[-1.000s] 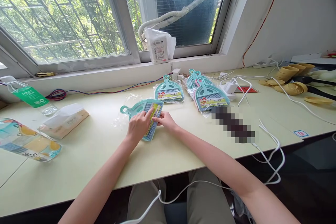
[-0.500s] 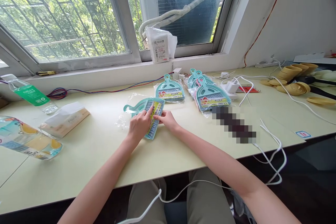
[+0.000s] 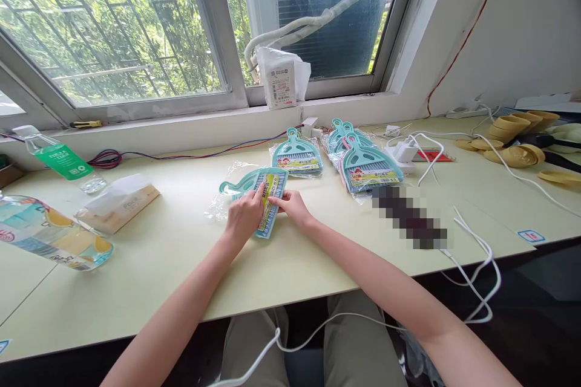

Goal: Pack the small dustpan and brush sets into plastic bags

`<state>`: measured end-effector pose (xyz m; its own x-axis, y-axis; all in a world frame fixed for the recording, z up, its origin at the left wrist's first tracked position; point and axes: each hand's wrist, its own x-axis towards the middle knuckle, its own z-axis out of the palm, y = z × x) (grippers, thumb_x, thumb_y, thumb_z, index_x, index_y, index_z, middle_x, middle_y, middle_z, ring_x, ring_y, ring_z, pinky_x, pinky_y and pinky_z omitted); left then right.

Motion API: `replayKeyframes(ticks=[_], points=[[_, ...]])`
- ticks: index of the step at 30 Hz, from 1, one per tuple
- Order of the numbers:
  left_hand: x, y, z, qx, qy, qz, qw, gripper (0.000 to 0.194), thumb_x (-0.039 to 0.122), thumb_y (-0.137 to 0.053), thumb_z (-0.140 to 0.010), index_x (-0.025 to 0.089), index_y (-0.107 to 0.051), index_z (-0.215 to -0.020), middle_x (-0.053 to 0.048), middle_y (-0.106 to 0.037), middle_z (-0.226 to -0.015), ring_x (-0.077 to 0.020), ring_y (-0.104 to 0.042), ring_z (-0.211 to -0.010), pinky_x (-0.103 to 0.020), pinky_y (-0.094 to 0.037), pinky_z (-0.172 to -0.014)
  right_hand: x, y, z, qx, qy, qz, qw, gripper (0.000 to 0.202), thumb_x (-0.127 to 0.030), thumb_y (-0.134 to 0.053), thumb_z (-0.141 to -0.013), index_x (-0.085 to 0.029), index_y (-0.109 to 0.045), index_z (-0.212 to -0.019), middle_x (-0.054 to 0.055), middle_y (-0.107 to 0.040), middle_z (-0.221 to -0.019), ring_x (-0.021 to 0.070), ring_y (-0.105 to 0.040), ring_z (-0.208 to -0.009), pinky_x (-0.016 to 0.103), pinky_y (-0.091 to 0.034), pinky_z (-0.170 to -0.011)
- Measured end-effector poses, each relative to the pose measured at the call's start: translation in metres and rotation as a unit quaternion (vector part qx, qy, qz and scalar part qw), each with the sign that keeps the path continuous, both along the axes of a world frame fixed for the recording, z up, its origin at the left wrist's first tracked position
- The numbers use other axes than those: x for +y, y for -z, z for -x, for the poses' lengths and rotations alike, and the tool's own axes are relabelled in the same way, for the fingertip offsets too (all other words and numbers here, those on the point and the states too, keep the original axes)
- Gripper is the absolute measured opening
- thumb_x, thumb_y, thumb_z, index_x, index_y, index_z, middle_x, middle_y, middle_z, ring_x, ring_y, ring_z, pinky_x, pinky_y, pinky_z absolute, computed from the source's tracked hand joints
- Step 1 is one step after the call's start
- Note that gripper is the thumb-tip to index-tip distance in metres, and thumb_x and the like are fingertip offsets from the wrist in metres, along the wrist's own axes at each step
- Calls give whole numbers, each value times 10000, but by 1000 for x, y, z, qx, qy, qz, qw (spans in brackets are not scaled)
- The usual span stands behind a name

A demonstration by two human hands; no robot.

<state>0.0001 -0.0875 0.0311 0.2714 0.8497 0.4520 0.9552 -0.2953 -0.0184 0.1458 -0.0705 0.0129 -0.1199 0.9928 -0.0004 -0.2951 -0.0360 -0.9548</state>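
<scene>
A turquoise mini dustpan and brush set lies turned sideways in front of me, its looped handle pointing left. A yellow-green label runs across the brush's blue-grey bristles. My left hand grips the set from the left, its index finger stretched along the label; its thumb is hidden. On the opposite edge, my right hand pinches the set with the thumb on top near the label. Clear plastic wrapping spreads out by the handle. Behind sits another wrapped set, and several more lie in a pile to the right.
On the left are a tissue pack, a green-labelled bottle and a larger bottle. White cables trail over the table's right front edge. Yellowish cups stand far right. A boxed package rests on the windowsill.
The whole view has shifted slightly, so everything appears a little farther right. Both hands keep the same hold on the dustpan and brush set.
</scene>
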Motion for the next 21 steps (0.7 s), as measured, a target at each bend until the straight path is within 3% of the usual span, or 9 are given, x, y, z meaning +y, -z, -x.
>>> replayKeyframes(ticks=[8, 15, 18, 21], points=[[-1, -1, 1, 6, 16, -35, 999, 486, 198, -305, -930, 203, -458, -1392, -96, -648, -860, -193, -635, -749, -266, -425, -618, 1, -1, -2, -4, 15, -1, 1000, 319, -337, -815, -574, -132, -696, -787, 60, -729, -777, 174, -672, -681, 318, -577, -639], [-12, -6, -5, 15, 116, -13, 993, 423, 216, -331, -941, 232, -514, -1323, -84, -657, -923, -182, -625, -822, -268, -438, -733, -4, -7, -4, -5, 24, -13, 1000, 320, -359, -813, -575, -134, -687, -763, 51, -731, -766, 180, -679, -712, 327, -583, -688], [-13, -8, -5, -87, 63, -98, 989, 393, 312, -393, -939, 212, -477, -1310, -105, -637, -1049, -224, -585, -1002, -332, -429, -865, -5, -11, -5, 26, 28, -16, 999, 319, -359, -810, -588, -138, -680, -778, 59, -734, -801, 193, -688, -738, 354, -588, -726], [-8, -11, 1, -257, -50, -199, 944, 569, 420, -485, -896, 196, -302, -1386, -173, -435, -1365, -268, -404, -1282, -419, -381, -994, -5, -14, -8, 63, 41, -16, 997, 329, -359, -814, -591, -138, -673, -790, 76, -734, -854, 212, -695, -782, 385, -586, -770]])
